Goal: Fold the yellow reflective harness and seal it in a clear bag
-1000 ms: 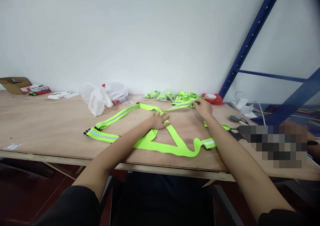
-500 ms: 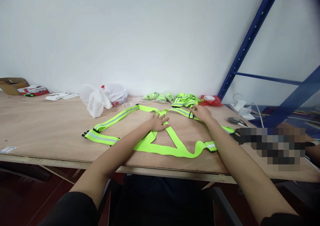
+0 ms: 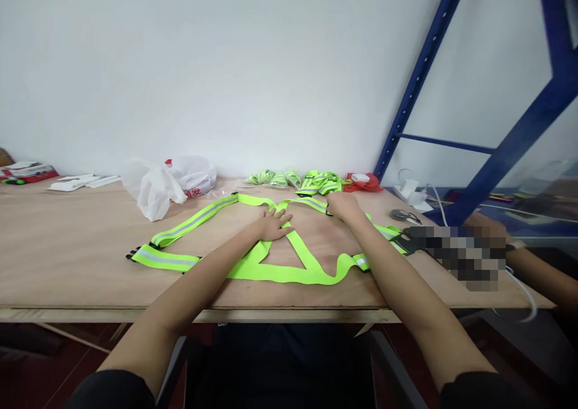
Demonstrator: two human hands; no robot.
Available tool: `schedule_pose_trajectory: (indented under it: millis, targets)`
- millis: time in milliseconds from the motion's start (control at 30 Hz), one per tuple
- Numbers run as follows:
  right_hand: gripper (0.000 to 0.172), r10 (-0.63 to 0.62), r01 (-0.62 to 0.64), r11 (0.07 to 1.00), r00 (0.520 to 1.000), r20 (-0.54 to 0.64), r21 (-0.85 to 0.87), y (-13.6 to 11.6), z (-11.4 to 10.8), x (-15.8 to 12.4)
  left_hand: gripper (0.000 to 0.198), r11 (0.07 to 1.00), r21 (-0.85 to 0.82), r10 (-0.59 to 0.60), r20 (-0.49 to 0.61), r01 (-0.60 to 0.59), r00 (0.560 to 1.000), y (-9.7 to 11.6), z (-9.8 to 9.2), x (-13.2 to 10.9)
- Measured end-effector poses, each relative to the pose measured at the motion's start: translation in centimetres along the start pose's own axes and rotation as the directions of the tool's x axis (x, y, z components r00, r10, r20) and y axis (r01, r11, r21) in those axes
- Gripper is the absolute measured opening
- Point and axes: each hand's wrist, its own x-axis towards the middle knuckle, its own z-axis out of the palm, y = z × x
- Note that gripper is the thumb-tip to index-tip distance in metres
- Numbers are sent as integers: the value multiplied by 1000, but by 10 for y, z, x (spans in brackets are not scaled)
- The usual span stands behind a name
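A neon-yellow reflective strap harness (image 3: 275, 271) lies spread on the wooden table, with grey stripes and black buckles. My left hand (image 3: 274, 225) rests flat on its middle, where the straps cross, fingers spread. Beyond the upper right strap's near part, my right hand (image 3: 342, 205) is closed on that strap near a black slider, which it mostly covers. Black buckle prongs (image 3: 132, 255) stick out at the harness's left end. On the right, the straps run under my right forearm to a black buckle end.
Behind the harness are bundled neon straps (image 3: 320, 182), a red bag (image 3: 362, 182) and white plastic bags (image 3: 156, 189). White papers (image 3: 83, 182) lie at left. Another person's arm (image 3: 542, 271) reaches in from the right, near a pixelated patch and blue rack (image 3: 418, 74).
The view has turned slightly right, so everything appears further left. My right hand has closed over the strap's slider, which showed before. My left hand stays flat on the crossing.
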Motion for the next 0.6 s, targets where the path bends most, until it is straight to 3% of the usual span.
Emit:
schedule_pose_trajectory:
  millis: [133,233,500,600]
  targets:
    - [30,49,-43,998,989,141,-46,-2,13,1,80,1000,6,2,1,-2,1000,-1,0,2]
    - [37,65,-56,997,986,155,-57,1,20,2,80,1000,13,0,0,0,1000,0,1,1]
    - [32,57,-55,998,996,-66,40,8,14,3,74,998,58,-4,-21,6,1000,4,-8,-5]
    - [37,72,-62,995,988,-136,74,9,9,4,66,996,88,-18,-79,25,997,24,-20,-12]
